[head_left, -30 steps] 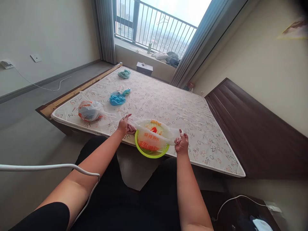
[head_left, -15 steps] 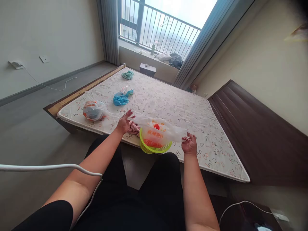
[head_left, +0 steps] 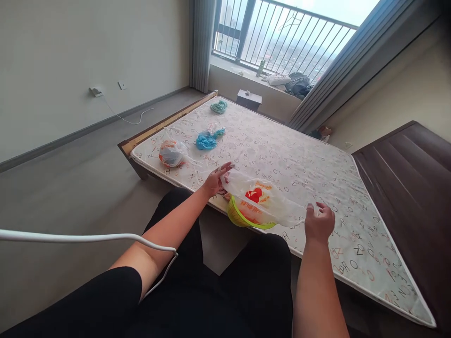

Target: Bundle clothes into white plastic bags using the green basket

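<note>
A thin white plastic bag (head_left: pixel 278 206) with red and orange print is stretched between my two hands, over a yellow-green basket (head_left: pixel 237 218) at the mattress edge. My left hand (head_left: pixel 215 182) grips the bag's left end, some fingers stretched out. At the other end, my right hand (head_left: pixel 320 223) has its thumb and forefinger apart; the bag runs taut up to it, and its other fingers are partly hidden. Pink cloth shows beside the basket, under my left hand.
On the mattress (head_left: pixel 268 145) lie a tied white bag with orange print (head_left: pixel 171 154), a blue plastic bag (head_left: pixel 206 141) and a coiled green item (head_left: pixel 219 107). A brown headboard (head_left: pixel 398 164) stands at right. A white cable (head_left: pixel 105 235) crosses my left arm.
The view has swung left, so everything sits further right. My right hand has turned and its thumb and forefinger have spread. The bag has tilted, its print showing more fully over the basket.
</note>
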The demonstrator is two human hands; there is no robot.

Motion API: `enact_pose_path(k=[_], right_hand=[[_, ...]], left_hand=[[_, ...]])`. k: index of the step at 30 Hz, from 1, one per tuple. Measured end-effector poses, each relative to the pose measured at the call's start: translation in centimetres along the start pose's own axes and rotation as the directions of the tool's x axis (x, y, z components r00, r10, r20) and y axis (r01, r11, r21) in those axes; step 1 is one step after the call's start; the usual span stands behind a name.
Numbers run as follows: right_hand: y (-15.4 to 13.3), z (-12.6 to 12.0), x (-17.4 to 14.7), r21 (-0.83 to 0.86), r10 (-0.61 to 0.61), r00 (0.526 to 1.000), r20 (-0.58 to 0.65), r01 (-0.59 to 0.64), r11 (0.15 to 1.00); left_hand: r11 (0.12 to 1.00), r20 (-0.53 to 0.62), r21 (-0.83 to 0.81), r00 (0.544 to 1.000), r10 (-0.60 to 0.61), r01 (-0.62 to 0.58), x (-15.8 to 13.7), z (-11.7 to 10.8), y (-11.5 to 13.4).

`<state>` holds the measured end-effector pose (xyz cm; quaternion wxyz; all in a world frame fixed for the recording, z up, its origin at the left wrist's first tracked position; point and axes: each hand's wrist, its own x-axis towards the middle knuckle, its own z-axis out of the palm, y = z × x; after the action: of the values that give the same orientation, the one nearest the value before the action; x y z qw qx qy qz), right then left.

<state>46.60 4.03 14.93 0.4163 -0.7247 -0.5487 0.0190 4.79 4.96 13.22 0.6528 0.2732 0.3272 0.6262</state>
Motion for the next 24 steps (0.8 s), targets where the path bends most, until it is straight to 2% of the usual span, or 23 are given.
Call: enact_pose_path(k=[2, 4, 6, 8, 10, 11, 12, 15, 17, 19, 21, 23, 24], right_hand=[[-2.3, 1.2, 0.8, -0.019, -0.197, 0.963, 0.184, 0.204, 0.979], [-5.0, 2.9, 1.3, 0.025, -0.263, 0.857, 0.444, 0.281, 0.959], [-7.4, 4.9, 1.7, 0.02, -0.227, 0.721, 0.655, 0.284, 0.959], [-9.0, 6.6, 1.9, -0.028, -0.155, 0.604, 0.782, 0.282, 0.959], [-9.8, 8.0, 2.2, -0.095, -0.097, 0.545, 0.833, 0.313, 0.945], [-9.9, 8.5, 2.3, -0.134, -0.084, 0.546, 0.833, 0.347, 0.928], [-9.9, 8.8, 2.3, -0.181, -0.083, 0.575, 0.814, 0.386, 0.905], [-9.7, 9.1, 2.1, -0.358, -0.137, 0.75, 0.647, 0.457, 0.814], [-9.3, 9.0, 1.6, -0.434, -0.194, 0.832, 0.52, 0.453, 0.779], [-8.9, 8.7, 1.0, -0.426, -0.23, 0.846, 0.48, 0.454, 0.782], [-8.3, 8.1, 0.5, -0.349, -0.221, 0.829, 0.514, 0.438, 0.828], [-7.7, 6.9, 0.0, -0.281, -0.175, 0.83, 0.529, 0.366, 0.887], [-7.3, 6.1, -0.3, -0.254, -0.157, 0.847, 0.507, 0.322, 0.912]], left_hand=[[0.999, 0.028, 0.037, 1.0, -0.014, 0.013, -0.1, 0.3, -0.4], [0.998, 0.058, 0.066, 0.998, -0.024, 0.02, -0.1, 0.5, -0.8], [0.996, 0.085, 0.088, 0.996, -0.02, 0.013, -0.2, 0.5, -1.0], [0.994, 0.112, 0.108, 0.994, -0.018, 0.006, -0.5, 0.5, -1.1], [0.991, 0.138, 0.13, 0.99, -0.003, -0.015, -0.8, 0.4, -1.2], [0.989, 0.145, 0.143, 0.989, 0.014, -0.035, -1.0, 0.4, -1.2], [0.986, 0.142, 0.154, 0.989, 0.041, -0.063, -1.2, 0.3, -1.3], [0.978, 0.065, 0.146, 0.988, 0.142, -0.15, -1.7, 0.2, -1.3], [0.979, -0.023, 0.139, 0.988, 0.154, -0.149, -2.1, 0.0, -1.2], [0.983, -0.097, 0.151, 0.988, 0.12, -0.104, -2.4, -0.4, -0.9], [0.985, -0.142, 0.162, 0.986, 0.084, -0.061, -2.5, -1.0, -0.5], [0.987, -0.163, 0.155, 0.985, 0.064, -0.039, -2.5, -1.6, -0.4], [0.989, -0.167, 0.149, 0.985, 0.052, -0.027, -2.5, -1.9, -0.4]])
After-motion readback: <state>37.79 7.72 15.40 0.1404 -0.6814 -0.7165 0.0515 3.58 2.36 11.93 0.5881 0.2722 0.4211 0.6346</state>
